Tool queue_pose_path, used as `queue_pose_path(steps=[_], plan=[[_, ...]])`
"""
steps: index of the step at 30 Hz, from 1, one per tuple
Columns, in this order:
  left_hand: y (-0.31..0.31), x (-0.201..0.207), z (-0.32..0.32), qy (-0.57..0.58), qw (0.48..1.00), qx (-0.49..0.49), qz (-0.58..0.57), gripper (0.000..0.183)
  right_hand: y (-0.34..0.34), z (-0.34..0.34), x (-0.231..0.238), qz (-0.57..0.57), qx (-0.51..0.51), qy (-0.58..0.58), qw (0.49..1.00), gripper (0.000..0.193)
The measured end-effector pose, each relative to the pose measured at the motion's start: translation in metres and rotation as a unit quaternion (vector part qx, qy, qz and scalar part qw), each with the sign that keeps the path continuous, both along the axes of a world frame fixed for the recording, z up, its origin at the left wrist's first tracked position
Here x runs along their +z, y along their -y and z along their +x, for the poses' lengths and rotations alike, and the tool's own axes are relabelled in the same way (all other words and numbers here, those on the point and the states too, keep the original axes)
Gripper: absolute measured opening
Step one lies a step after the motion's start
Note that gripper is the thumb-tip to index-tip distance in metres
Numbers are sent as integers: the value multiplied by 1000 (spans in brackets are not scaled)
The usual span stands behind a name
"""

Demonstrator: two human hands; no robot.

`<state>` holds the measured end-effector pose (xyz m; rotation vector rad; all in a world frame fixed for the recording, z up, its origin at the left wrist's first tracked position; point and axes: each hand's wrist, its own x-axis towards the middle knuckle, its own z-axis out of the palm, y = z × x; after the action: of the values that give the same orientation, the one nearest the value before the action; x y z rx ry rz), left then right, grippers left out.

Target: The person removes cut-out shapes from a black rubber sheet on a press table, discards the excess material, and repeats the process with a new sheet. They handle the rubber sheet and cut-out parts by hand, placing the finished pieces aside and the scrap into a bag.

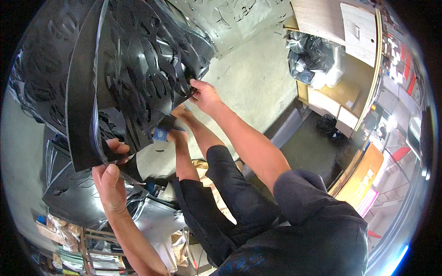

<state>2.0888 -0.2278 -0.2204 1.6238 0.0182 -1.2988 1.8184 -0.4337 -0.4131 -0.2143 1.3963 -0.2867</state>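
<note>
A large bundle of thin, flexible black sheets [122, 60], with many curved shapes cut out of them, hangs in folds at the upper left. My left hand [111, 181] is closed on the lower edge of a sheet, thumb on the near side and fingers partly behind it. Farther right, my right hand [205, 97] pinches the bundle's right edge between thumb and fingers. The sheets between the hands overlap, so I cannot tell whether both grip the same one. What the material is does not show.
More black sheets [69, 193] lie at the lower left, above shelves [87, 248] with stacked goods. At right stands a wooden cabinet [317, 99] with black and clear plastic bags [313, 57]. A black bag [327, 124] lies by it on the floor. My feet are below the bundle.
</note>
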Motion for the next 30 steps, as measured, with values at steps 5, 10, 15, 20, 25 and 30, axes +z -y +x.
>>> queue_pose_path(steps=[5, 10, 15, 20, 25, 30], plan=[[-1, 2, 4, 10, 1000, 18, 0, 75, 12, -6, 50, -328, 173, 64, 926, 38], [13, 3, -7, -7, 1000, 6, 7, 66, 56, -48, -29, -64, 56, -312, 946, 58], [36, -6, -42, -32, 995, -87, 34, 51, 23, -113, -30, -23, 218, -252, 942, 60], [109, -36, -139, 231, 915, -331, -33, 95, -29, -149, 38, 33, 144, -50, 988, 40], [113, -47, -219, 96, 898, -400, -158, 84, -31, -182, 78, -50, 307, -95, 946, 36], [0, -100, -143, 198, 952, -217, 87, 58, 1, -92, 69, -316, 567, -324, 688, 40]])
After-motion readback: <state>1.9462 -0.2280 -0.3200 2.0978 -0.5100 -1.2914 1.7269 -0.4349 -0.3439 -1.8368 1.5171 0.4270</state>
